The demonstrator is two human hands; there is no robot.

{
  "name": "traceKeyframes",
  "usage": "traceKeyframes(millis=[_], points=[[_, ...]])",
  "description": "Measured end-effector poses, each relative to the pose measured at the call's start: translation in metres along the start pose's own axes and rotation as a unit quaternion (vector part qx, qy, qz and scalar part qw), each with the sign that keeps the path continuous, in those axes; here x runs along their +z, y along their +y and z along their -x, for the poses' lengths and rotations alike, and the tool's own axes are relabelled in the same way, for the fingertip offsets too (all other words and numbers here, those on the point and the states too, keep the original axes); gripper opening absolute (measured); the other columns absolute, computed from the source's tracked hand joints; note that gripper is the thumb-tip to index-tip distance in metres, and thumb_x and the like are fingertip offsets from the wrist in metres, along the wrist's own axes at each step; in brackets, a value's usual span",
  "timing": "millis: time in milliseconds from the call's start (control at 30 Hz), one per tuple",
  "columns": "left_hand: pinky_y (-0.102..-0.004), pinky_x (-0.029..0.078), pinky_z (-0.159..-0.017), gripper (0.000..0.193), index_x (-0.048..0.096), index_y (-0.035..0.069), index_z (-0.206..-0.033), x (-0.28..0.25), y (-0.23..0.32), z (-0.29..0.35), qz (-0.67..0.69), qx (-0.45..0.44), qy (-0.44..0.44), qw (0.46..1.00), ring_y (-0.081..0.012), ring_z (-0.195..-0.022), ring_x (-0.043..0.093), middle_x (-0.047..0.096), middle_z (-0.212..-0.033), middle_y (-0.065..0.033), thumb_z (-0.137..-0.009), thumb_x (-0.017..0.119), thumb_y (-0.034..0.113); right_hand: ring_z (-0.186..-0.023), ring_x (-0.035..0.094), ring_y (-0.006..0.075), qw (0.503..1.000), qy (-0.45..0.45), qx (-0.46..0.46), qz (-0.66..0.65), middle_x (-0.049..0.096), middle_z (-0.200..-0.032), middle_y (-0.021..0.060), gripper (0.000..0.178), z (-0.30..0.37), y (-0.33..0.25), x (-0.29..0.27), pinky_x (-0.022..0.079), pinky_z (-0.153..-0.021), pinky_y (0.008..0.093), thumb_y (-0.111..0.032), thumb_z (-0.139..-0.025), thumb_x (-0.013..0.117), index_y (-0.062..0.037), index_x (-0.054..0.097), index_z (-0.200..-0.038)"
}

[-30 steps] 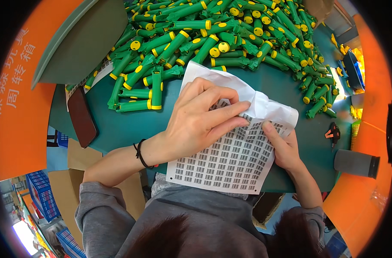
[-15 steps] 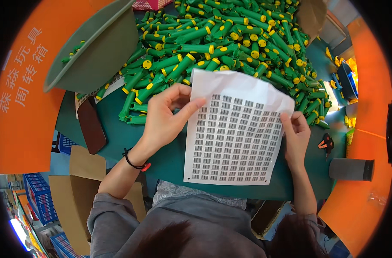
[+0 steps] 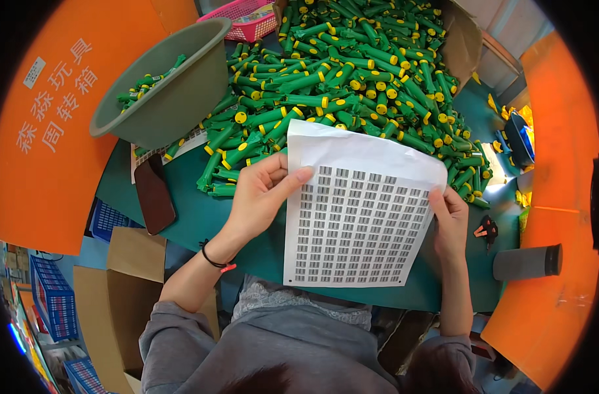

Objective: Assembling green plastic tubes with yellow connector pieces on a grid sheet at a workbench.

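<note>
Between my two hands is a white sheet of barcode stickers (image 3: 358,223), held up over the near part of the green table. My left hand (image 3: 263,194) pinches its left edge, thumb in front and fingers behind. On the opposite edge my right hand (image 3: 450,217) grips the sheet the same way. The paper's upper part is blank and slightly curled; small barcodes fill rows below it. Just beyond the sheet lies a large heap of green tubes with yellow ends (image 3: 365,72), partly hidden by the paper.
A grey-green basin (image 3: 174,98) with some tubes stands at the left, over another printed sheet. Nearby lies a dark brown phone-shaped object (image 3: 156,197). To the right are small orange-black snips (image 3: 486,230) and a grey cylinder (image 3: 526,262). An open cardboard box (image 3: 112,308) sits below left.
My view has shifted, showing more of the basin and the pink basket. Both hands keep hold of the sticker sheet, whose upper part now looks flatter and less crumpled.
</note>
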State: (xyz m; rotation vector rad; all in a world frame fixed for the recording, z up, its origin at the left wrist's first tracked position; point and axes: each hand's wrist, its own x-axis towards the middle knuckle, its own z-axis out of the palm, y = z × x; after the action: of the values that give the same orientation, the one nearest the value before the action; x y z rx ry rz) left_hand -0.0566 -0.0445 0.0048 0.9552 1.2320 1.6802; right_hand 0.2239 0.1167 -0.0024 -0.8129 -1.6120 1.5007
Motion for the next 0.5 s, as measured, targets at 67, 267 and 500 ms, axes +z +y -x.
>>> traceKeyframes(millis=[67, 267, 500], points=[[-0.0218, 0.049, -0.081, 0.012, 0.065, 0.000, -0.103, -0.001, 0.010, 0.006, 0.037, -0.024, -0.011, 0.999, -0.0062, -0.086, 0.065, 0.072, -0.093, -0.0042, -0.096, 0.065, 0.011, -0.085, 0.060, 0.0076, 0.999, -0.005, -0.035, -0.029, 0.070, -0.100, 0.0025, 0.022, 0.002, 0.003, -0.006, 0.045, -0.081, 0.0239, -0.014, -0.097, 0.064, 0.0019, 0.067, -0.113], [-0.0274, 0.055, -0.075, 0.019, 0.061, 0.000, -0.108, 0.025, 0.022, 0.004, -0.038, 0.139, 0.061, 0.988, -0.0109, -0.085, 0.069, 0.072, -0.098, -0.0089, -0.091, 0.070, 0.003, -0.094, 0.065, 0.0116, 0.997, 0.024, -0.032, -0.061, 0.070, -0.103, 0.0059, 0.038, 0.006, -0.023, 0.022, 0.048, -0.085, 0.0249, -0.006, -0.095, 0.062, -0.0004, 0.055, -0.132], [-0.0237, 0.050, -0.074, 0.045, 0.067, 0.004, -0.124, 0.023, 0.029, 0.021, -0.333, 0.226, 0.002, 0.916, -0.0110, -0.087, 0.064, 0.071, -0.102, -0.0084, -0.080, 0.078, 0.001, -0.093, 0.066, 0.0129, 0.997, -0.016, -0.035, 0.066, 0.070, -0.105, 0.0072, 0.043, 0.021, -0.048, 0.019, 0.052, -0.081, 0.0259, 0.007, -0.074, 0.078, 0.0002, 0.068, -0.115]])
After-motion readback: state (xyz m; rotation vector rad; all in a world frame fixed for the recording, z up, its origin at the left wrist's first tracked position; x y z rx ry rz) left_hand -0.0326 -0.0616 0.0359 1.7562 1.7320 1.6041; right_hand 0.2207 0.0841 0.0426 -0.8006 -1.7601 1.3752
